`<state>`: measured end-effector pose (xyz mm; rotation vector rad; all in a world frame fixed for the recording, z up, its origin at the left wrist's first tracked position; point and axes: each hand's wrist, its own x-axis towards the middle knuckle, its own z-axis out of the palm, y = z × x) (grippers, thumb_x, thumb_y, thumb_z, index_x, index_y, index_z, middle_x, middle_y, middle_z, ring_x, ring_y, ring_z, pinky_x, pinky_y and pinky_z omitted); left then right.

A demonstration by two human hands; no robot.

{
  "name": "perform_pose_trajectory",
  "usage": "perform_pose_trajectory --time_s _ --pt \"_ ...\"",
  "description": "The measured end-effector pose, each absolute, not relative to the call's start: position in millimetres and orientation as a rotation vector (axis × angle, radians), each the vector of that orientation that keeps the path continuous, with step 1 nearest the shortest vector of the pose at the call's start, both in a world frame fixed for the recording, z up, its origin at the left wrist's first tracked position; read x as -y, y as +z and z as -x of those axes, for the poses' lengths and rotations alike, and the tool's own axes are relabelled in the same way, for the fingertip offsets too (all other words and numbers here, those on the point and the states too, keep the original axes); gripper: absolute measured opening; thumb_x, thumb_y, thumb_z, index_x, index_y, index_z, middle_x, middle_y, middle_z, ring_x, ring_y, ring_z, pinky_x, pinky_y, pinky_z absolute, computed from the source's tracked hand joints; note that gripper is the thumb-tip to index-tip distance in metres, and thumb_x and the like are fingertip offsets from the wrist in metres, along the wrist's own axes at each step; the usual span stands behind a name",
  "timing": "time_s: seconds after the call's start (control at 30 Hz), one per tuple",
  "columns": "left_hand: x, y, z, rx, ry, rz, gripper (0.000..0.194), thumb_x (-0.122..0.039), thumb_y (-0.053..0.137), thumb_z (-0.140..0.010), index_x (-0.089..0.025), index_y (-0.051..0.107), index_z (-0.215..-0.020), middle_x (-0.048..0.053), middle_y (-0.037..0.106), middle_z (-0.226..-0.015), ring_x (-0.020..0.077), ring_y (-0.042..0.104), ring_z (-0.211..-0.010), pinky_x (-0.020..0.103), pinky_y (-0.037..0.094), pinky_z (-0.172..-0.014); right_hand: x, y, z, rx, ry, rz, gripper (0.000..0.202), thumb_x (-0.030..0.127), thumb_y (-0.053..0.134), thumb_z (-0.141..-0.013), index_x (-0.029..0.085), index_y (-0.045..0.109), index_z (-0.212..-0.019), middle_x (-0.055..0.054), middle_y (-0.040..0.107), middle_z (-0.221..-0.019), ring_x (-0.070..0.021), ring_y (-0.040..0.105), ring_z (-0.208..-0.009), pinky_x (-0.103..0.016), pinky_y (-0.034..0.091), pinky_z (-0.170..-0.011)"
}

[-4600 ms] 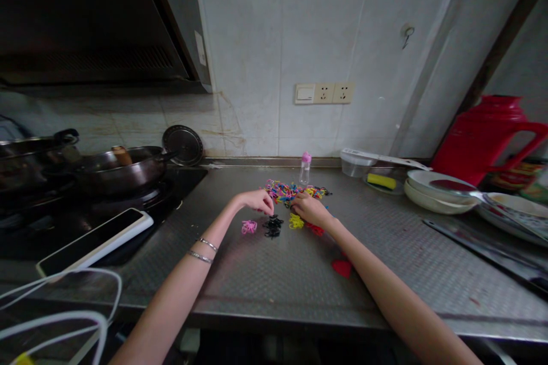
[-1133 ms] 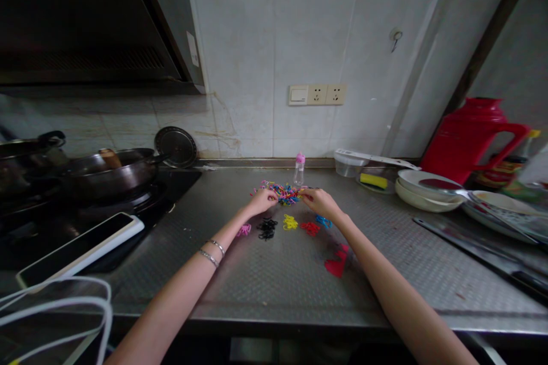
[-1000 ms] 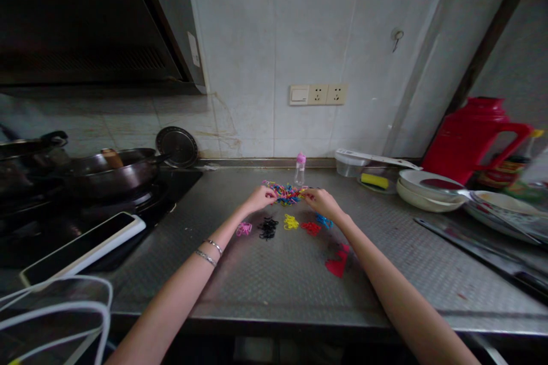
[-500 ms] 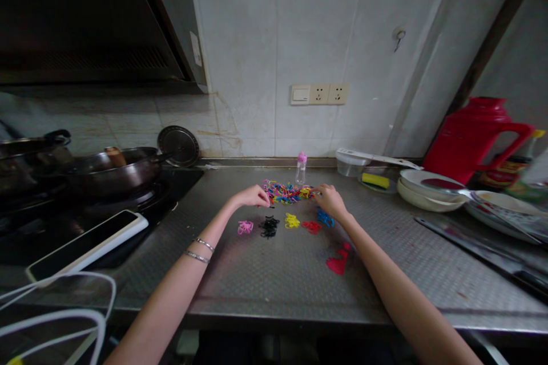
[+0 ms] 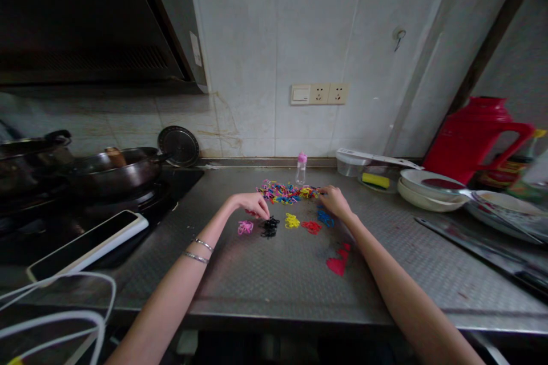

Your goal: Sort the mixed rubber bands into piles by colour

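Touching black pile (image 5: 270, 227): left hand's (image 5: 253, 205) fingers, at its far edge.

So the big heap of bands (image 5: 282, 191) sits mid-table (image 5: 265, 279), with a bottle (image 5: 301, 171) upright just behind it. Five small piles (image 5: 291, 220) run side by side in front of the heap. Over on the left there's the stove (image 5: 188, 181) with a pan (image 5: 128, 177) on it, plus a device (image 5: 85, 246) lying partly across its front. Right of the bottle, near the wall (image 5: 244, 28), you've got a tub (image 5: 351, 166), then a sponge (image 5: 375, 181), then stacked bowls (image 5: 430, 198) with a jug (image 5: 471, 142) behind them.
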<state>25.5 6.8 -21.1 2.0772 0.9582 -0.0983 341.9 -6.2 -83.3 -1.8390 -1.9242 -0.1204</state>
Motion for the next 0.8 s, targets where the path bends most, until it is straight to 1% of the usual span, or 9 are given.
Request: perform_pose_trajectory --time_s 0.13,0.23,0.5,0.67,0.8 --pt "-6.0 -17.8 -22.8 -0.983 0.073 -2.056 0.036 -0.044 0.066 -0.059 -0.014 0.069 -0.079 -0.002 0.052 -0.047 0.0037 0.036 -0.040 0.017 0.023 -0.039 6.6 -83.6 -337.4 1.995 -0.142 1.821 0.031 0.026 0.045 -0.079 0.017 0.062 -0.104 -0.009 0.060 -0.102 -0.0187 0.052 -0.094 -0.027 0.036 -0.084" --pt "-6.9 -16.7 -20.7 -0.984 0.253 -2.031 0.037 -0.044 0.064 -0.061 -0.012 0.068 -0.080 -0.002 0.050 -0.048 0.0038 0.035 -0.040 0.017 0.022 -0.039 9.2 -82.7 -334.4 1.999 -0.149 1.847 0.032 0.030 0.044 -0.080 0.018 0.061 -0.104 -0.010 0.059 -0.102 -0.0197 0.050 -0.095 -0.027 0.037 -0.081" --pt "-10.5 -20.1 -19.7 -1.083 0.535 -1.954 0.041 -0.047 0.058 -0.067 -0.010 0.066 -0.081 -0.002 0.049 -0.052 0.0035 0.033 -0.042 0.017 0.021 -0.038 10.1 -81.9 -328.4 1.958 -0.116 1.922 0.028 0.030 0.044 -0.079 0.019 0.065 -0.094 -0.010 0.058 -0.098 -0.0231 0.047 -0.096 -0.028 0.040 -0.074" --pt "-12.6 -20.5 -19.6 -1.116 0.618 -1.912 0.038 -0.045 0.058 -0.067 -0.010 0.066 -0.079 -0.003 0.048 -0.051 0.0032 0.032 -0.040 0.017 0.020 -0.037 10.4 -82.0 -327.2 1.942 -0.117 1.926 0.026 0.029 0.045 -0.079 0.021 0.066 -0.091 -0.009 0.058 -0.097 -0.0229 0.047 -0.095 -0.027 0.040 -0.072" --pt "-16.3 -23.3 -18.5 -1.216 0.724 -1.873 0.034 -0.040 0.056 -0.069 -0.010 0.066 -0.084 -0.003 0.047 -0.049 0.0033 0.032 -0.039 0.017 0.019 -0.037 8.3 -80.9 -331.6 1.910 -0.134 1.903 0.025 0.029 0.046 -0.078 0.020 0.067 -0.088 -0.009 0.060 -0.096 -0.0216 0.049 -0.094 -0.026 0.040 -0.074"
